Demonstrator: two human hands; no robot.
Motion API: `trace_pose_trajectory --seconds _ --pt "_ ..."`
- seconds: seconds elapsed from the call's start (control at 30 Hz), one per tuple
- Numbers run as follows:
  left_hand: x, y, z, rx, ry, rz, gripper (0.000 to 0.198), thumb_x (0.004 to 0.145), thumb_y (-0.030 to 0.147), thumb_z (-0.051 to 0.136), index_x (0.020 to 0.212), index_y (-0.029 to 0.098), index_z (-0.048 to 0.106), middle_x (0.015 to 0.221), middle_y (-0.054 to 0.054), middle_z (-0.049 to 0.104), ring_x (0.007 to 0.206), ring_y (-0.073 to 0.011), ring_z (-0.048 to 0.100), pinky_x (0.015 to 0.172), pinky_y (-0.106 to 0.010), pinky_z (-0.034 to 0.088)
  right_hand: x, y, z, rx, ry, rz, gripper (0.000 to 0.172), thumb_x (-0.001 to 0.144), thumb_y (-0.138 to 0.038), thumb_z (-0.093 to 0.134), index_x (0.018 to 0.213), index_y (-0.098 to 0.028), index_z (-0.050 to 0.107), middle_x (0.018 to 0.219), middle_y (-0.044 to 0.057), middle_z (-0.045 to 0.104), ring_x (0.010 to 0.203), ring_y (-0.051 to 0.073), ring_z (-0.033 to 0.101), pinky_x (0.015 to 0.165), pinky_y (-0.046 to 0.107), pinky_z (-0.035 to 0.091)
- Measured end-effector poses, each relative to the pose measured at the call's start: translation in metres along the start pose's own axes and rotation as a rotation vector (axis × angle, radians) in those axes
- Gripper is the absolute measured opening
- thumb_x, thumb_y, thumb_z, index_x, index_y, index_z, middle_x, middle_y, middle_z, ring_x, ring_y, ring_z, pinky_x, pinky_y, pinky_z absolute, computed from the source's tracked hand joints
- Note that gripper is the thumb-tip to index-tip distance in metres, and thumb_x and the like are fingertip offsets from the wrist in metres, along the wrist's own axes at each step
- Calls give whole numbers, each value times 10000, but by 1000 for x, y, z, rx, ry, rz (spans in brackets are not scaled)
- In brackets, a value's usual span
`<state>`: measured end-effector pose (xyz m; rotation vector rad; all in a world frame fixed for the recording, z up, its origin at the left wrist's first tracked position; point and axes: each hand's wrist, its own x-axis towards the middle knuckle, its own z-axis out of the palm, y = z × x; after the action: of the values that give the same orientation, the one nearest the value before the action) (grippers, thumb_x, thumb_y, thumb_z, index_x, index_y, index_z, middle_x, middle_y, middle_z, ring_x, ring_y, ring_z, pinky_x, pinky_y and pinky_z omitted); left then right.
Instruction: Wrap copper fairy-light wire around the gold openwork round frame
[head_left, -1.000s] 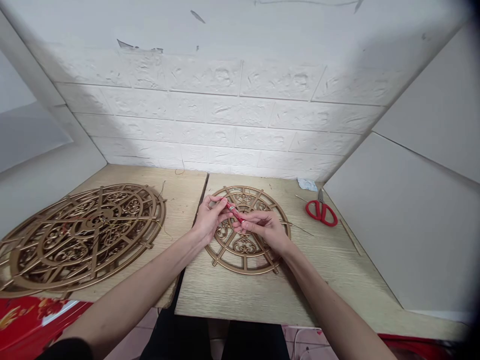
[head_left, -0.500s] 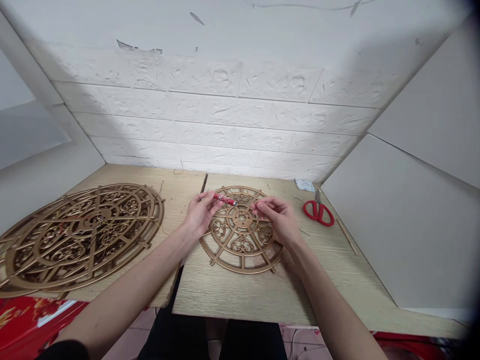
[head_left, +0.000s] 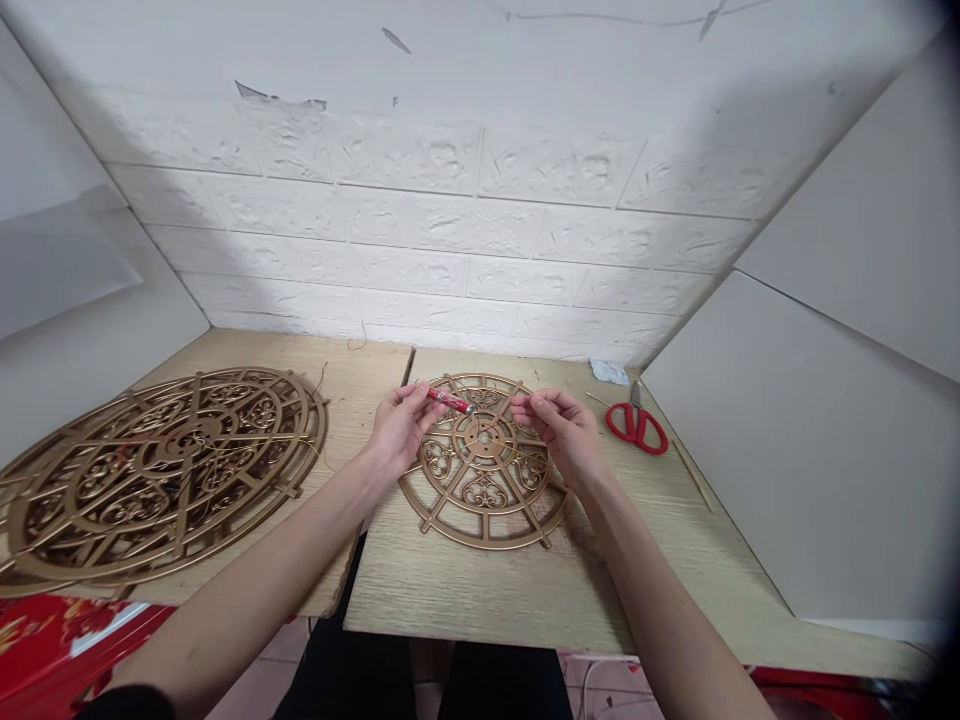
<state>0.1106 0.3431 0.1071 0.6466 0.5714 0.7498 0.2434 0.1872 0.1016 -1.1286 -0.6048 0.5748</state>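
Observation:
My left hand (head_left: 401, 425) is closed round a slim red pen-like tube (head_left: 451, 401) with silver bands, its tip pointing right over the wheel's hub. Beneath both hands lies a round gold openwork wheel (head_left: 484, 492) with spokes and scroll ornaments. Above its right side my right hand (head_left: 562, 425) is closed in a pinch, thumb against fingers. What it pinches, if anything, is too small to make out. A fine dark thread or wire seems to hang from the tube's tip toward the hub.
More gold wheels lie stacked (head_left: 292, 490) on the left board, with loose yellow threads on top. Red-handled scissors (head_left: 637, 425), a pale blue scrap (head_left: 609, 372) and a thin stick (head_left: 693, 475) lie at the right. A white brick-patterned wall (head_left: 420, 220) stands behind.
My right hand has moved slightly right, away from the tube's tip. My left hand keeps the tube in nearly the same place.

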Motion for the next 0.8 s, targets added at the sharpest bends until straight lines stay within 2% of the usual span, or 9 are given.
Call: trace_pose_trajectory --seconds 0.27,0.47,0.63,0.8 --pt "1 -1 -1 -7 -3 0 88 770 32 581 753 110 544 666 -57 655 664 -132 657 654 -231 536 -1 -2 1 14 10 -5 219 682 -355 744 756 -187 625 847 61 713 785 170 680 819 321 549" --pt "2 -2 -2 -8 -18 -1 82 766 39 592 759 108 547 666 -64 656 677 -138 660 666 -233 532 -3 -7 5 45 11 21 269 674 -321 747 880 -201 623 863 54 717 826 181 679 851 348 537" --pt "1 -2 0 -3 5 1 89 774 34 578 746 109 541 655 -55 652 652 -126 653 664 -229 536 -2 -6 5 73 14 72 309 584 -236 806 851 -196 655 887 50 722 822 173 677 858 320 534" --pt "0 -1 1 1 7 0 85 786 33 563 746 103 535 657 -52 649 637 -117 650 636 -212 539 -3 -4 4 57 -21 70 238 588 -252 805 782 -192 681 861 34 724 801 148 679 812 257 547"
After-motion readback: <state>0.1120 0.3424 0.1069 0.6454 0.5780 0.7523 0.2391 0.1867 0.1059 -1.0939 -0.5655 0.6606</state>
